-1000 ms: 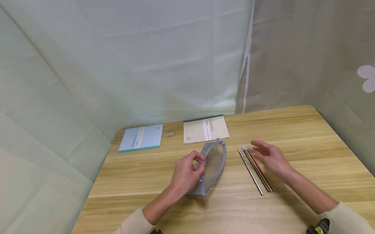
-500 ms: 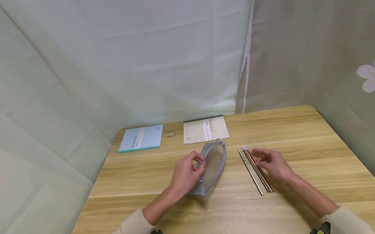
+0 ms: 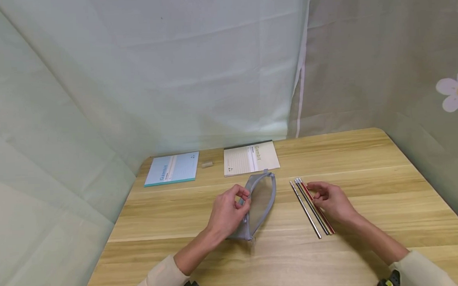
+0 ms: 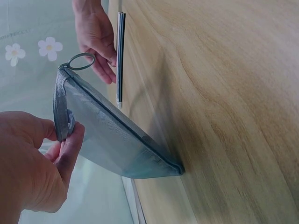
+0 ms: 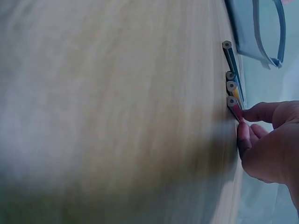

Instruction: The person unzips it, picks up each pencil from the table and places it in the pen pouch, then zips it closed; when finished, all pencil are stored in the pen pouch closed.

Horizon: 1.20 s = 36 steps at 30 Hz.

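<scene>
A grey mesh zip pencil case stands on the table with its mouth spread wide. My left hand pinches its zipped rim between thumb and fingers, as the left wrist view confirms. To the right, several striped pencils lie side by side, and a dark one is set a little apart on their left. My right hand has thumb and fingertips around the red pencil, the rightmost, towards its far end. That pencil still lies along the table beside a yellow-striped one.
At the back left lies a blue notebook. A small eraser sits between it and a cream notebook. Curtains hang behind the wooden table and along its sides.
My right hand has come down onto the pencils, and its thumb and fingers have closed around the red one. The left hand and the pencil case have stayed in place.
</scene>
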{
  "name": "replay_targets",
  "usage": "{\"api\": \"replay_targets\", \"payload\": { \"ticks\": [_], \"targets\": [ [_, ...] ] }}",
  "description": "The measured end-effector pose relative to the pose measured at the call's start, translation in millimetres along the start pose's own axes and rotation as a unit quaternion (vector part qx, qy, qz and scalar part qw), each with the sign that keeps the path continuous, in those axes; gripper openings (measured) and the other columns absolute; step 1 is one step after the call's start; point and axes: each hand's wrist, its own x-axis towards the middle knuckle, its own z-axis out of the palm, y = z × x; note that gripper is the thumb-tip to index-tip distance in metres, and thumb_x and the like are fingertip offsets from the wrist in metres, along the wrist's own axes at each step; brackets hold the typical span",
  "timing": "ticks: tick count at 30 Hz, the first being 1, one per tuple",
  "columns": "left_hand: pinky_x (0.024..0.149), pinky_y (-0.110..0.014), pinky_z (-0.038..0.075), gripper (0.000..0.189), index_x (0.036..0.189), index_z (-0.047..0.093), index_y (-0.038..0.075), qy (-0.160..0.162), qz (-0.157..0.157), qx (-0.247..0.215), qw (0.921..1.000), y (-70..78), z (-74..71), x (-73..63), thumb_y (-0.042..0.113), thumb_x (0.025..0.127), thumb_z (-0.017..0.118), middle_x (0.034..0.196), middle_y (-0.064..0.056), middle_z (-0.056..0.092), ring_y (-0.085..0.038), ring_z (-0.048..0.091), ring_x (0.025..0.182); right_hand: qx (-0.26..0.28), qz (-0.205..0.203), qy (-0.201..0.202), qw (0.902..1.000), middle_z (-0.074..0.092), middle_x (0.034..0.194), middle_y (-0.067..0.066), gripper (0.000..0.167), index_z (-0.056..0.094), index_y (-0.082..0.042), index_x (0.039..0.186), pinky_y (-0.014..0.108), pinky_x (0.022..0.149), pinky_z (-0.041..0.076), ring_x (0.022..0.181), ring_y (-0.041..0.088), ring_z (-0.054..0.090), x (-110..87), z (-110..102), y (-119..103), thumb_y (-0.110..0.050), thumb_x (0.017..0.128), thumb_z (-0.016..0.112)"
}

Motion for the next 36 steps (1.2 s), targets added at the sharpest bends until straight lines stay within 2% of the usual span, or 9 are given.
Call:
{"api": "replay_targets", "payload": {
  "ticks": [4,8,11,19,22,27,29,33,36],
  "targets": [
    [0.053,-0.021,0.057,0.012,0.105,0.071,0.012,0.0,-0.001,-0.003,1.0,0.3,0.0,-0.4,0.005,0.095,0.074,0.095,0.002,0.073,-0.002,0.068,0.066,0.003,-0.004,0.013,0.9999,0.07,0.116,0.023,0.051,0.061,0.011,0.137,0.02,0.067,0.055,0.084,0.018,0.062,-1.0,3,-1,0.019,0.087,0.067],
    [0.053,-0.021,0.057,0.012,0.106,0.071,0.012,0.0,-0.002,-0.002,1.0,0.4,-0.4,-0.8,0.005,0.095,0.075,0.095,0.001,0.073,-0.003,0.068,0.066,0.004,-0.001,0.024,0.9997,0.07,0.101,0.019,0.051,0.062,0.01,0.136,0.02,0.065,0.054,0.081,0.018,0.061,-1.2,5,-1,0.017,0.086,0.068],
    [0.053,-0.021,0.057,0.012,0.106,0.071,0.011,0.0,-0.002,-0.003,1.0,0.1,-0.6,-0.8,0.006,0.095,0.075,0.095,0.001,0.073,-0.003,0.067,0.066,-0.017,-0.006,0.034,0.9993,0.068,0.09,0.016,0.05,0.064,0.009,0.134,0.02,0.064,0.053,0.078,0.018,0.062,-0.6,7,0,0.016,0.085,0.07],
    [0.053,-0.021,0.057,0.013,0.106,0.071,0.011,-0.002,-0.005,-0.005,1.0,-2.3,0.1,0.0,0.005,0.095,0.075,0.095,0.001,0.072,-0.002,0.067,0.065,-0.074,-0.033,0.072,0.9941,0.073,0.083,0.009,0.046,0.071,0.008,0.126,0.022,0.061,0.054,0.073,0.017,0.064,0.5,10,-2,0.018,0.08,0.068],
    [0.053,-0.021,0.057,0.013,0.106,0.071,0.01,-0.003,-0.005,-0.005,1.0,-1.8,0.0,0.1,0.005,0.095,0.075,0.095,0.0,0.072,-0.002,0.067,0.065,-0.075,-0.021,0.077,0.994,0.074,0.087,0.013,0.048,0.071,0.009,0.126,0.021,0.061,0.053,0.074,0.017,0.064,1.6,11,-4,0.017,0.079,0.066],
    [0.053,-0.021,0.057,0.013,0.107,0.071,0.01,-0.004,-0.003,-0.004,1.0,0.4,-0.9,0.1,0.005,0.096,0.075,0.096,0.0,0.072,-0.003,0.067,0.065,-0.03,0.031,0.056,0.9975,0.073,0.113,0.024,0.054,0.065,0.01,0.135,0.023,0.06,0.054,0.083,0.023,0.062,3.9,9,-10,0.015,0.082,0.061],
    [0.053,-0.021,0.057,0.012,0.106,0.071,0.01,-0.004,-0.002,-0.004,1.0,1.0,-1.2,-0.1,0.005,0.096,0.075,0.096,0.0,0.072,-0.003,0.067,0.065,-0.015,0.048,0.051,0.9975,0.071,0.119,0.027,0.054,0.063,0.011,0.137,0.023,0.06,0.053,0.087,0.025,0.062,5.2,8,-12,0.015,0.083,0.059],
    [0.053,-0.021,0.057,0.012,0.106,0.071,0.01,-0.005,-0.001,-0.004,1.0,1.2,-1.4,-0.4,0.005,0.096,0.075,0.096,0.0,0.072,-0.003,0.067,0.065,0.016,0.072,0.048,0.9961,0.069,0.12,0.029,0.048,0.062,0.013,0.137,0.021,0.062,0.053,0.093,0.022,0.063,7.6,4,-18,0.014,0.089,0.06],
    [0.053,-0.021,0.057,0.012,0.106,0.071,0.01,-0.004,-0.002,-0.005,1.0,1.0,-1.2,-0.7,0.005,0.096,0.075,0.095,0.0,0.072,-0.003,0.067,0.065,0.062,0.103,0.046,0.9917,0.067,0.121,0.028,0.048,0.059,0.012,0.14,0.02,0.056,0.051,0.084,0.016,0.063,9.3,1,-24,0.013,0.092,0.06]
  ]
}}
